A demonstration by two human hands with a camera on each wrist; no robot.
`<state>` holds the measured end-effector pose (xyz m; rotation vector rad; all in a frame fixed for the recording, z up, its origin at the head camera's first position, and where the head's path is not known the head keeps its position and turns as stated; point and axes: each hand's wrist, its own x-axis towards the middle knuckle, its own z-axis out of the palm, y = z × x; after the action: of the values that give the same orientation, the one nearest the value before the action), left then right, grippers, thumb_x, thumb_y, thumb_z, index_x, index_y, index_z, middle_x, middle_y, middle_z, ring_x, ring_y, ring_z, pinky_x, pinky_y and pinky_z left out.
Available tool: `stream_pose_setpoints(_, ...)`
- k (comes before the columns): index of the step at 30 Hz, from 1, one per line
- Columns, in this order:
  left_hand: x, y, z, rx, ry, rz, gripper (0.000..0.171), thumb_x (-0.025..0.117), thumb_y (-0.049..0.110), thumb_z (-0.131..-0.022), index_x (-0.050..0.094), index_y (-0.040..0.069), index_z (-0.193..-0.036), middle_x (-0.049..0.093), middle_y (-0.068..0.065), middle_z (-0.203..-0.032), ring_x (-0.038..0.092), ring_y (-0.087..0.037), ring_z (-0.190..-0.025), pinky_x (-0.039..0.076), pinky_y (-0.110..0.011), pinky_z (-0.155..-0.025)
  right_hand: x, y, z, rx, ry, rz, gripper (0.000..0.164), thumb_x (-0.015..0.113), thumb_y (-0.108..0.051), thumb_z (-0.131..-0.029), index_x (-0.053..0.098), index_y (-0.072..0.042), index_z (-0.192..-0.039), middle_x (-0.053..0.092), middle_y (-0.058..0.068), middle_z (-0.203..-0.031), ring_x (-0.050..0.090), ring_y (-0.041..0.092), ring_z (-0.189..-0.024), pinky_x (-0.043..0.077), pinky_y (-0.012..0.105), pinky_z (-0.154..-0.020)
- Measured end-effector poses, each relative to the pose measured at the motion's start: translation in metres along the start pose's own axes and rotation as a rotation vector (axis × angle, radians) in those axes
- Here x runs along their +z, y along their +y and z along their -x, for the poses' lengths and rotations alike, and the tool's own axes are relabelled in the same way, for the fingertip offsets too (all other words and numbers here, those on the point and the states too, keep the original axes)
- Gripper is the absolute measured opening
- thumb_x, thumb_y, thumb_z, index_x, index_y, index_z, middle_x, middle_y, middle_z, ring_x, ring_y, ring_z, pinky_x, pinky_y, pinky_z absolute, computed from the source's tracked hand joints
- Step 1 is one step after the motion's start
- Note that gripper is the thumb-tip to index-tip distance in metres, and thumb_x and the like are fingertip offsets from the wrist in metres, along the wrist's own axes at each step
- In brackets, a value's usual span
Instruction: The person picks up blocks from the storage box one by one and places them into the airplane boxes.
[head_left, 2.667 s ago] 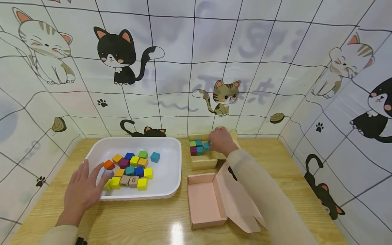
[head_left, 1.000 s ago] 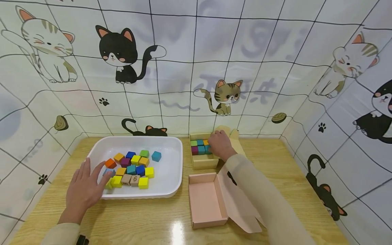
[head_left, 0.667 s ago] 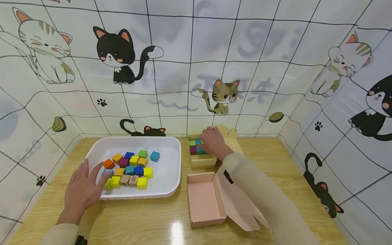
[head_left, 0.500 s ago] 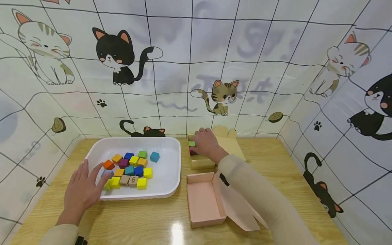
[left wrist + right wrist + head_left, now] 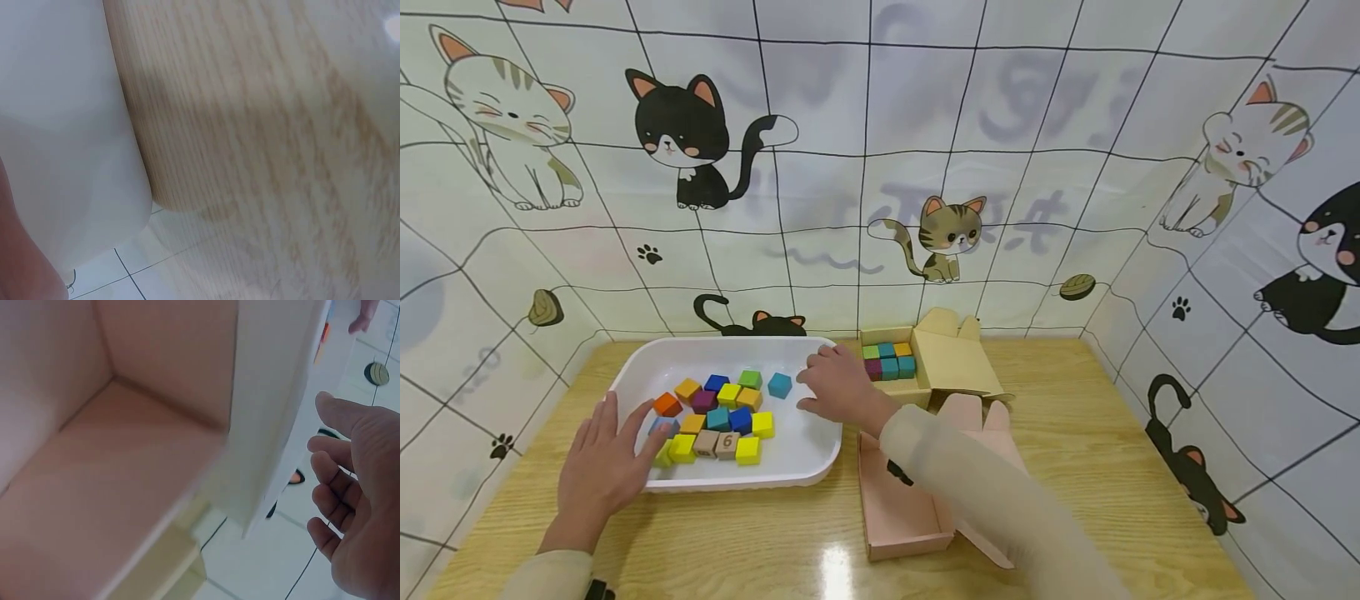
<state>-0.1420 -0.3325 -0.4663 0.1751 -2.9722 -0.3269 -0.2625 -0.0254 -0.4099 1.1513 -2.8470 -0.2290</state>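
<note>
My left hand (image 5: 604,457) lies over the left front rim of a white plastic tray (image 5: 805,462), its fingers extended beside the cubes. Colored cubes (image 5: 727,394) are grouped inside, several of them yellow, plus two brown ones, one marked 6. My right hand (image 5: 844,390) reaches over the tray's right side, fingertips close to a lone teal cube (image 5: 779,385). The right wrist view shows that hand (image 5: 369,494) with loosely bent fingers and nothing between them. Several cubes (image 5: 889,367) sit in two rows inside a pale yellow cardboard box (image 5: 912,390).
An open pink cardboard box (image 5: 902,508) stands in front of the yellow one, partly under the right sleeve (image 5: 970,492). Both lids fold out to the right. Behind the wooden table (image 5: 760,542) hangs a cat-print curtain (image 5: 827,192).
My right hand has left the yellow box and moved left to the tray's right side. Two rows of cubes are now uncovered in that box. My left hand has stayed in place.
</note>
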Motion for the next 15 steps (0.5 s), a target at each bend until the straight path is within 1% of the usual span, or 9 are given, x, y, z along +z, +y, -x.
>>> stream_pose_setpoints(5, -0.001, 0.0, 0.0, 0.001, -0.002, 0.008, 0.07, 0.025, 0.06, -0.092, 0.029, 0.011, -0.142, -0.002, -0.029, -0.15, -0.006, -0.047, -0.137, 0.0, -0.063, -0.11, 0.008, -0.026, -0.009, -0.039, -0.012, -0.029, 0.041, 0.056, -0.056, -0.082, 0.064, -0.032, -0.114, 0.06, -0.009, -0.107, 0.042, 0.013, -0.096, 0.038, 0.029, -0.087)
stream_pose_setpoints(8, -0.002, 0.0, 0.001, 0.007, 0.004, 0.009, 0.069, 0.025, 0.059, -0.092, 0.029, 0.011, -0.141, 0.0, -0.03, -0.149, -0.004, -0.047, -0.137, 0.003, -0.063, -0.109, 0.014, -0.038, -0.014, -0.047, -0.027, -0.037, 0.041, 0.056, -0.057, -0.082, 0.063, -0.033, -0.115, 0.06, -0.01, -0.108, 0.042, 0.012, -0.095, 0.038, 0.029, -0.086)
stream_pose_setpoints(12, -0.003, 0.001, 0.001, 0.011, 0.01, 0.006, 0.068, 0.025, 0.059, -0.093, 0.03, 0.011, -0.141, 0.002, -0.03, -0.149, -0.002, -0.047, -0.137, 0.005, -0.064, -0.109, 0.019, -0.048, -0.017, -0.034, -0.062, -0.04, 0.04, 0.056, -0.057, -0.082, 0.063, -0.035, -0.114, 0.059, -0.012, -0.108, 0.043, 0.012, -0.094, 0.038, 0.029, -0.087)
stream_pose_setpoints(15, -0.003, 0.0, 0.001, 0.01, 0.015, 0.0, 0.068, 0.025, 0.059, -0.093, 0.03, 0.01, -0.141, 0.003, -0.03, -0.149, -0.001, -0.047, -0.137, 0.006, -0.064, -0.109, 0.022, -0.051, -0.019, -0.016, -0.073, -0.047, 0.038, 0.058, -0.056, -0.081, 0.064, -0.036, -0.112, 0.059, -0.012, -0.107, 0.043, 0.012, -0.094, 0.039, 0.029, -0.087)
